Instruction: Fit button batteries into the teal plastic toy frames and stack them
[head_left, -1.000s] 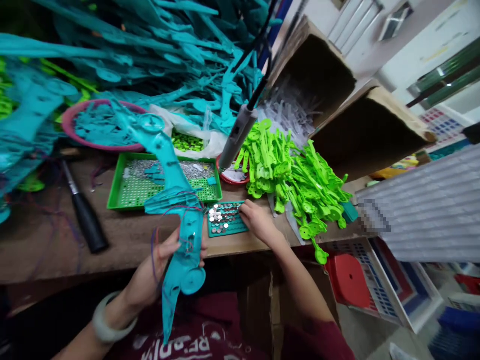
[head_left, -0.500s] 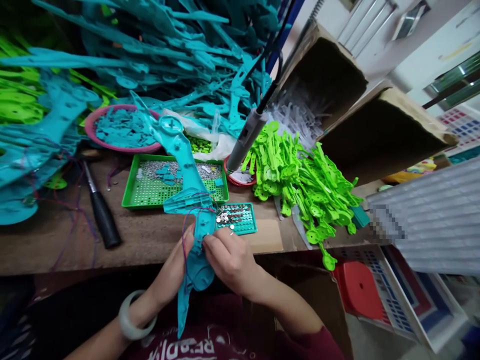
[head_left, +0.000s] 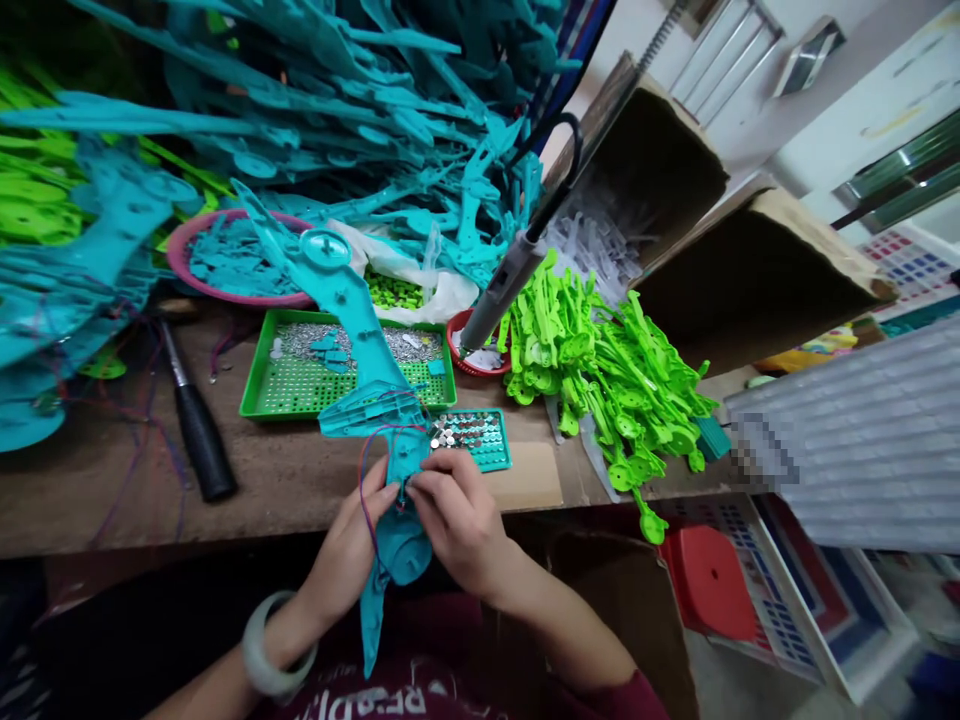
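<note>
While the left hand (head_left: 349, 545) is curled closed around the edge of a long blue plastic piece (head_left: 373, 355), its thumb presses on the front and its other fingers are mostly hidden. The right hand (head_left: 461, 525) is on the other side of the same piece. Its fingers are bent in, and its thumb and pointing finger pinch close together right on the blue plastic. If a tiny bit sits between those fingertips, it is too small to see.

The long blue piece is between the two hands, near its lower part. It leans, with its top end over to the left, above a green tray (head_left: 247, 405), and its pointed bottom end down by the dark red shirt (head_left: 420, 655). A loop of thin red and purple wire (head_left: 363, 485) hangs from it, close to the left hand.

Just past the right hand, a small teal tray (head_left: 507, 445) lies on the surface (head_left: 277, 480), with shiny round discs (head_left: 448, 432) on it. A flat bit of cardboard (head_left: 529, 475) lies beside it. Well to the left is a tool with a black handle (head_left: 204, 440). To the right is a big heap of bright green plastic parts (head_left: 607, 370).
</note>
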